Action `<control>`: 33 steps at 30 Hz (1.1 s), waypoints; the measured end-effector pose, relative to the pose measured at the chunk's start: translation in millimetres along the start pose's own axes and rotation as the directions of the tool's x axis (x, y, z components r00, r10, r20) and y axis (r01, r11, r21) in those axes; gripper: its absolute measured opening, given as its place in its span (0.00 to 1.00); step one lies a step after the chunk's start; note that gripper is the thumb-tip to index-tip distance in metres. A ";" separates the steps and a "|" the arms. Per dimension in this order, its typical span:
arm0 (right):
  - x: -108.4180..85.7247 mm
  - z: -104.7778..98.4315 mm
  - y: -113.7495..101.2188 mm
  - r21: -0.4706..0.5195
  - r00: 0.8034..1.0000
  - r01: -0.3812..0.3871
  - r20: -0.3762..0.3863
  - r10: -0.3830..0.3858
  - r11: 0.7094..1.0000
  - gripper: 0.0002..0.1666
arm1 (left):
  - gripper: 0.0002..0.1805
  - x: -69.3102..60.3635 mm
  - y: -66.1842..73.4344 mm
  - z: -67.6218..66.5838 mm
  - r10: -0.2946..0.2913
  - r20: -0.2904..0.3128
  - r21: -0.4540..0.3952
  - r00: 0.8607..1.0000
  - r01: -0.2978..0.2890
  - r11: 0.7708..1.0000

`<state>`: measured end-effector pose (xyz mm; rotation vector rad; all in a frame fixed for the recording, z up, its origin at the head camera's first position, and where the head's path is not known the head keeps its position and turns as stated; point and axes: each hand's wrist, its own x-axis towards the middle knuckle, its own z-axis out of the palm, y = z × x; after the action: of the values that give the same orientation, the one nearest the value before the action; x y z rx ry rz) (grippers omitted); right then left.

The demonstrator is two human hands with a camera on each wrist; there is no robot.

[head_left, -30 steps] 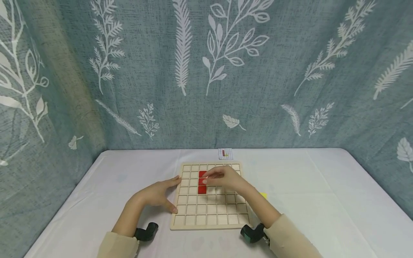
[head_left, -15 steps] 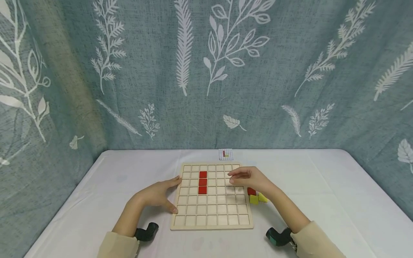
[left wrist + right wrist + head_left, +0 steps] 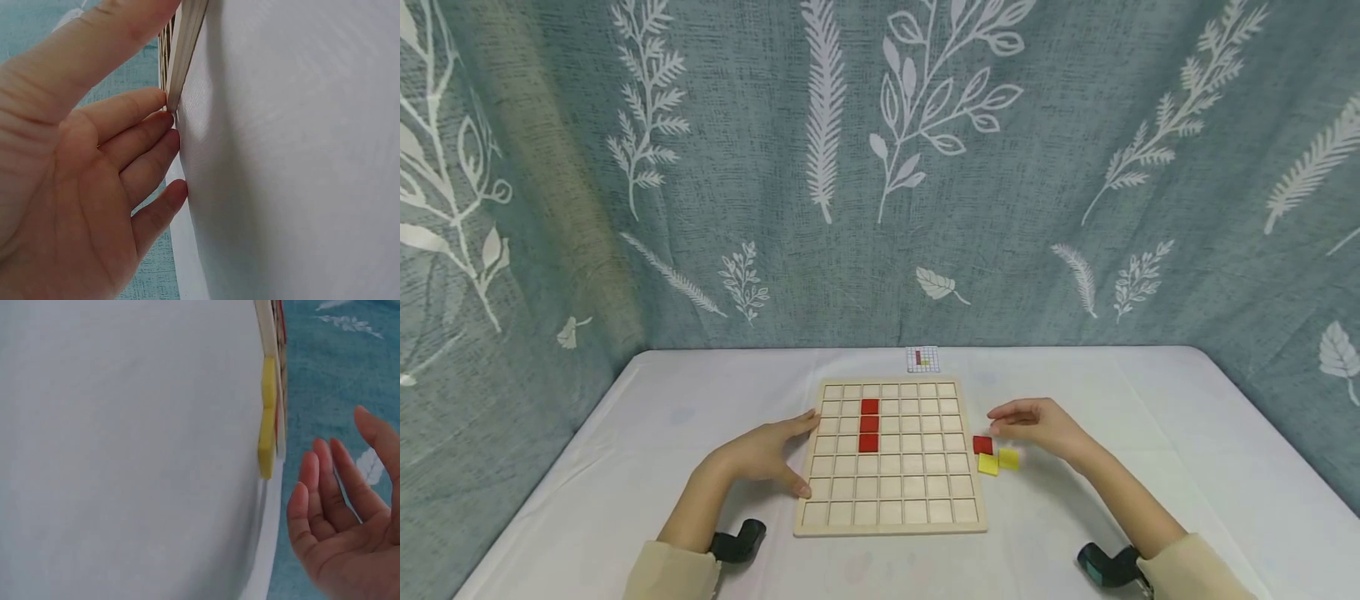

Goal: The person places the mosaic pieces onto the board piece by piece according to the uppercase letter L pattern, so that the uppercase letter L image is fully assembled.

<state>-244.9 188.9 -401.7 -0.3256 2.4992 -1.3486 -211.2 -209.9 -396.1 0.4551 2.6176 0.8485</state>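
Observation:
A wooden grid board (image 3: 891,490) lies flat on the table, with three red square tiles (image 3: 868,424) in a vertical line in its cells. My left hand (image 3: 765,451) rests against the board's left edge, thumb and fingers spread; in the left wrist view its fingertips (image 3: 170,119) touch the wooden rim. To the right of the board my right hand (image 3: 1043,427) hovers with nothing in it, just above a loose red tile (image 3: 982,445). Two yellow tiles (image 3: 988,464) lie beside that red one; the right wrist view shows yellow tiles (image 3: 267,444) edge-on.
Behind the board lies a small printed grid card (image 3: 922,359) with a red and yellow pattern. A white cloth covers the table (image 3: 1150,450). Blue-green curtains (image 3: 865,275) with leaf prints stand behind and at both sides.
My right hand has moved right, from over the red tiles in the board to above the loose tiles, which have come into view. My left hand has stayed at the board's edge.

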 end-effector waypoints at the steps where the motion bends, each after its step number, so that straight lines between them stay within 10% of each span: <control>1: -0.3 -0.5 2.0 0.000 1.000 -0.002 0.002 0.002 1.000 0.25 | 0.57 -0.3 0.1 -0.2 0.000 0.001 -0.001 1.000 0.000 1.000; 13: 3.1 0.2 8.6 -0.078 0.995 0.097 0.021 -0.096 0.992 0.20 | 0.58 -0.8 1.8 -0.8 -0.004 -0.006 -0.004 1.000 0.004 1.000; 21: 1.4 4.8 10.9 -0.272 0.971 0.226 -0.012 -0.238 0.935 0.16 | 0.57 0.6 0.9 -1.0 -0.001 -0.003 -0.003 1.000 0.001 1.000; 33: 1.9 11.7 19.5 -0.279 0.968 0.239 -0.006 -0.251 0.930 0.15 | 0.57 0.3 0.3 -0.3 -0.002 -0.004 0.005 1.000 0.002 1.000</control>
<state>-243.8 189.7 -424.4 -0.6974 2.7593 -1.0924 -211.5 -209.7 -395.7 0.4530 2.6242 0.8429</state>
